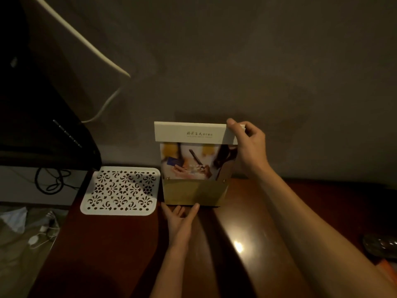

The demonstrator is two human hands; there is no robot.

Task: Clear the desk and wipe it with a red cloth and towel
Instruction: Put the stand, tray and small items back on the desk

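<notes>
Upright against the grey wall, a cream-topped brochure stand with a gold base (194,168) sits on the glossy reddish-brown wooden desk (120,244). The right hand (250,145) pinches its top corner; the left hand (180,220), fingers straight, touches its base. A white perforated tray (120,190) lies beside it.

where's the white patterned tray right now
In the head view, the white patterned tray lies flat at the desk's left end, just left of the upright brochure stand.
</notes>
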